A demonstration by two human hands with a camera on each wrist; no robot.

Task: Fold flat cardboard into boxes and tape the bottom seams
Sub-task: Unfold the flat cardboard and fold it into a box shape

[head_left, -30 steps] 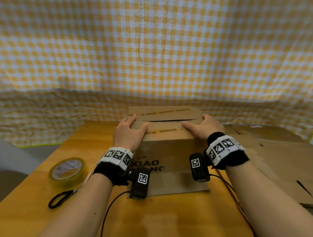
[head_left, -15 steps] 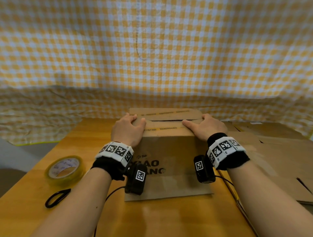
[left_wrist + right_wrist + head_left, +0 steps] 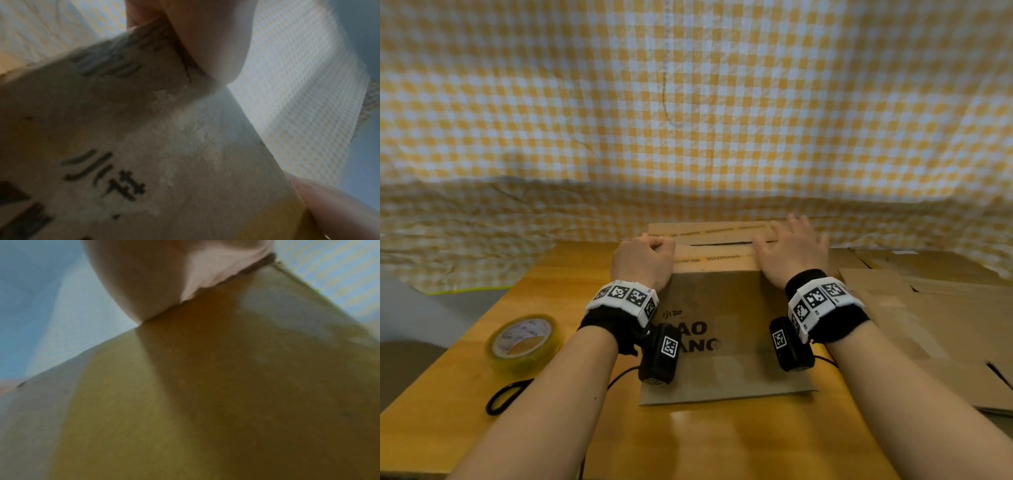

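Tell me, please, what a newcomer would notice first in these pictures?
First, the brown box standing mid-table, with the left hand curled over its top left corner and the right hand spread flat on its top flaps. Next, the yellow checked cloth filling the whole background. Then the tape roll at the left, and flat cardboard stacked at the right.

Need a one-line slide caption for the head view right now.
Both hands, left and right, press the cardboard box's top flaps closed; tape roll waits nearby.
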